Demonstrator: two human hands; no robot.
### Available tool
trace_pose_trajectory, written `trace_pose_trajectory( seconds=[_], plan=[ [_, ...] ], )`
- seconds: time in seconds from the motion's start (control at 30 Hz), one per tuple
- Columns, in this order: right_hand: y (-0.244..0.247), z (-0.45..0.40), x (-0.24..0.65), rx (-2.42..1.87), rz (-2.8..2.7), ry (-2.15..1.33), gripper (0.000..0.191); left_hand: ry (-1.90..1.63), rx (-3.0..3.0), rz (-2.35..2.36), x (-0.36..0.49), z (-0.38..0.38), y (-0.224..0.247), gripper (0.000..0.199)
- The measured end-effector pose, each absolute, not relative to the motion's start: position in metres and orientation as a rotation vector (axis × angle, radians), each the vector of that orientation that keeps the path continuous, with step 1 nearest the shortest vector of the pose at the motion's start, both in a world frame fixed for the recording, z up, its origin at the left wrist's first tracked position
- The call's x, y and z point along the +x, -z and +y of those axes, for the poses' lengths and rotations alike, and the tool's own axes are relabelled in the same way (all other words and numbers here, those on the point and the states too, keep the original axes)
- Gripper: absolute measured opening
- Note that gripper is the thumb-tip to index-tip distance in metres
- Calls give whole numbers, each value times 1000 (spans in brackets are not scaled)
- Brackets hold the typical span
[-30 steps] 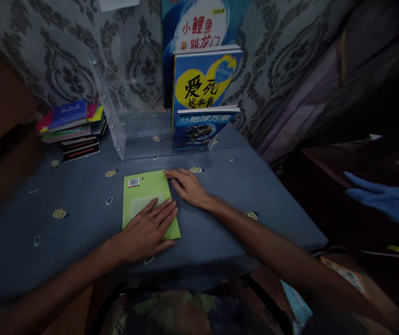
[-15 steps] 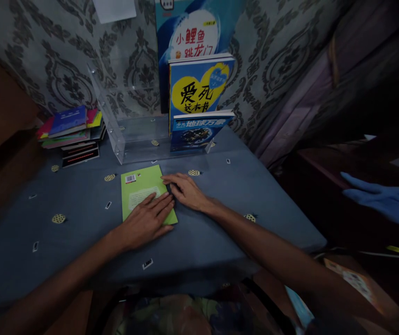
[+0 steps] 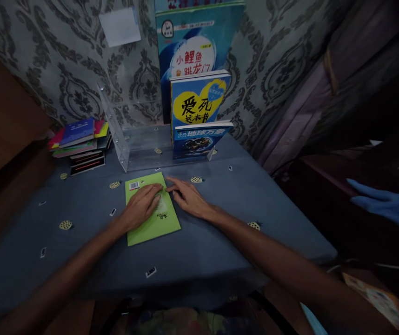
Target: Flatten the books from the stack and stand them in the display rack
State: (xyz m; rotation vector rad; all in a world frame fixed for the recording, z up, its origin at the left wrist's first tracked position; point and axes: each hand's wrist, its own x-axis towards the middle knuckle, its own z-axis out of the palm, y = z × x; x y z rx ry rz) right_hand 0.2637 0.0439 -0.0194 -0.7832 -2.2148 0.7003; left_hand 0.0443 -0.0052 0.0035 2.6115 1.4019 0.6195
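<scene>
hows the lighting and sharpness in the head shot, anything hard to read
Head view: dim, nearly black at upper right; the clear stand shows faint glints; fine print on the green book, partly under the left hand, is illegible.

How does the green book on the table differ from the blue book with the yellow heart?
The green book lies flat on the table; the blue book stands up in a clear stand.
The green book shows a small barcode; the blue book shows big black characters.
The left hand rests on the green book; neither hand touches the blue book.
Both look closed.
</scene>
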Motion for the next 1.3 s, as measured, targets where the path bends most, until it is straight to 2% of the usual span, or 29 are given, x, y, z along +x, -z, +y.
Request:
trace_pose_trajectory(
  seconds=[0.2,0.5,0.93,1.3],
  plan=[
    [19,45,265,-761,-2230,-679,60,-305,2669,1508,52,32,9,52],
    [21,45,265,-758,-2238,-670,53,-190,2575,1840,43,27,3,55],
    [19,46,265,-768,-2258,-674,46,-256,2474,2039,-3,-3,9,56],
    [19,46,265,-770,-2279,-663,47,-305,2470,2003,-9,-9,11,60]
  ],
)
